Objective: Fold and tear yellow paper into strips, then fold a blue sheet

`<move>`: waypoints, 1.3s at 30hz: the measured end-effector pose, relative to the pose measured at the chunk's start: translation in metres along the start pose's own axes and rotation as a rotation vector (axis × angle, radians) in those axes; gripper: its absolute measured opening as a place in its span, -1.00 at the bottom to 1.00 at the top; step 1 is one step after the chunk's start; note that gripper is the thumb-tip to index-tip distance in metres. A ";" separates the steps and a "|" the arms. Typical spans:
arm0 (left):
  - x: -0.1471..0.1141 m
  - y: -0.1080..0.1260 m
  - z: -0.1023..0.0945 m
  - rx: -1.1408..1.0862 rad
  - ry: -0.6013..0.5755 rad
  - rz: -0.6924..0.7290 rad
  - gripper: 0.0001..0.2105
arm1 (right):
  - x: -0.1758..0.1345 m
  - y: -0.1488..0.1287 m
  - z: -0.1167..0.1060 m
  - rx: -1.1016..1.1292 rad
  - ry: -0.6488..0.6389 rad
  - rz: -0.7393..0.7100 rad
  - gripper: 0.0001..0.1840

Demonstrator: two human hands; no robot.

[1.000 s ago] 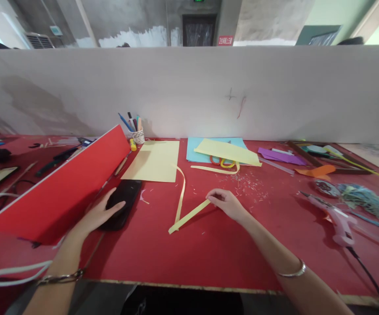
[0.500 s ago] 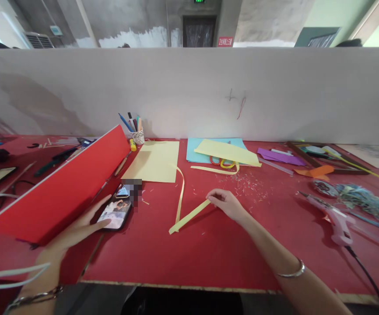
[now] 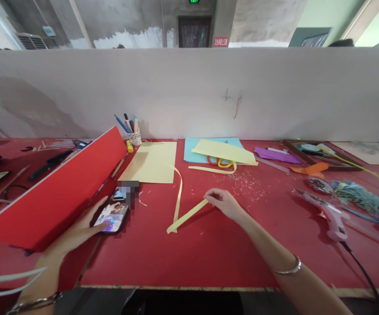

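My left hand is wrapped round the edge of a phone, and its thumb lies on the lit screen beside a purple-blue patch. Part of the phone's picture is blurred out. Between thumb and fingers, my right hand pinches one end of a pale yellow paper strip. The strip slants down to the left, and its far end meets the lower end of a second, curved part of yellow strip. A yellow paper sheet lies behind the phone.
A red board leans at the left, near a pen cup. Scissors lie partly under yellow paper on blue sheets. At the right are a pink glue gun, a tangle of blue-green fibres and purple paper.
My left thumb has moved onto the phone's screen, where a purple-blue patch now shows. The view has shifted slightly; my right hand keeps its pinch on the strip.
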State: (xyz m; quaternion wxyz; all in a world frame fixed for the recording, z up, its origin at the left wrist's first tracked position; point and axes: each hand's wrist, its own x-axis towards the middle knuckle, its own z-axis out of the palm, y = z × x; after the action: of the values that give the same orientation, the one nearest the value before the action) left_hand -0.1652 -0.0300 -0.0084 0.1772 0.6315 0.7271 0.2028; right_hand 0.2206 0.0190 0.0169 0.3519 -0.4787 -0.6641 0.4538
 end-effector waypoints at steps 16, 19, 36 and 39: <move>-0.011 0.029 -0.005 -0.246 -0.011 -0.116 -0.41 | 0.000 0.000 -0.001 0.005 0.000 -0.002 -0.82; -0.010 0.065 0.000 -0.128 0.187 -0.010 -0.50 | -0.001 -0.001 -0.001 0.023 0.000 0.006 -0.82; 0.012 0.220 0.086 -0.476 -0.619 0.400 -0.72 | 0.003 0.001 -0.005 0.137 0.232 0.001 -0.79; 0.009 0.214 0.083 -0.401 -0.554 0.428 -0.68 | 0.003 0.001 -0.005 0.089 0.246 -0.010 -0.78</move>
State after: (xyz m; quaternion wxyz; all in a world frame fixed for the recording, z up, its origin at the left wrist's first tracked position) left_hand 0.0572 0.0101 0.0319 0.4401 0.7522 0.4500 0.1951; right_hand 0.2248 0.0238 0.0174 0.4536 -0.5114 -0.5976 0.4189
